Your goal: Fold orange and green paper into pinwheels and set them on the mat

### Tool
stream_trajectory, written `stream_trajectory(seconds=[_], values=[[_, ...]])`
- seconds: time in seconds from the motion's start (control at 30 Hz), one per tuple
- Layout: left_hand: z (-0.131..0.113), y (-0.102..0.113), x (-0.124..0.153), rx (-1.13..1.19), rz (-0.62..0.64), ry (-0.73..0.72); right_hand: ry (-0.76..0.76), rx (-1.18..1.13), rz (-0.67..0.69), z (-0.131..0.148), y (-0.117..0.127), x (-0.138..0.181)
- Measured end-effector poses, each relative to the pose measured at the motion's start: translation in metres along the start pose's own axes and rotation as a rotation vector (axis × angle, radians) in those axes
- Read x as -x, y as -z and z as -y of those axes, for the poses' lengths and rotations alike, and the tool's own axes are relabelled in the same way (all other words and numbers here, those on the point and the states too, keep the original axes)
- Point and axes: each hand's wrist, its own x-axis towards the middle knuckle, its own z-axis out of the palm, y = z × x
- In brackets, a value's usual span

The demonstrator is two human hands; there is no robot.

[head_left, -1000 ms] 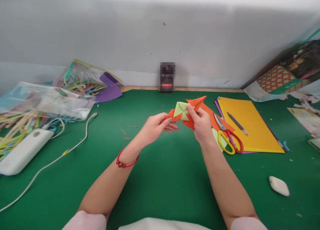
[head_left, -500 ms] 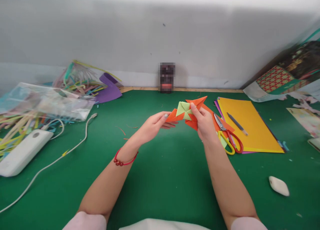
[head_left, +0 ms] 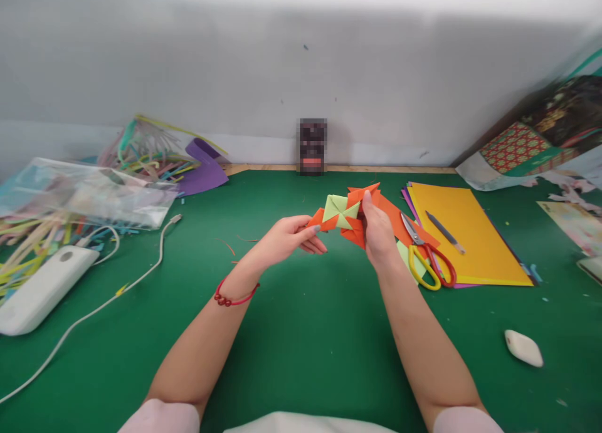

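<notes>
A folded paper piece (head_left: pixel 345 211), orange with a light green pinwheel centre, is held above the green mat (head_left: pixel 301 333) between both hands. My left hand (head_left: pixel 288 239) pinches its left orange point with thumb and fingers. My right hand (head_left: pixel 376 234) grips its right side, thumb pressed on the front near the green centre. A red bead bracelet (head_left: pixel 231 296) circles my left wrist.
Scissors (head_left: pixel 426 257) with yellow and red handles lie right of my right hand, beside a yellow paper stack (head_left: pixel 470 235) with a pencil (head_left: pixel 444 231). A white eraser (head_left: pixel 523 348) lies at the right. At the left are a white power bank (head_left: pixel 40 289), its cable (head_left: pixel 108 298) and paper strips (head_left: pixel 155 154).
Both hands and the folded piece have shifted slightly left and lower in view. My right thumb has slid a little along the orange flap. The grip is otherwise the same.
</notes>
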Motion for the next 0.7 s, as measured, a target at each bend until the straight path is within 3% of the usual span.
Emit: stream_trajectory(seconds=[0.7], values=[[0.0, -0.012, 0.0, 0.066, -0.062, 0.005, 0.003, 0.033, 0.026, 0.007, 0.003, 0.0]])
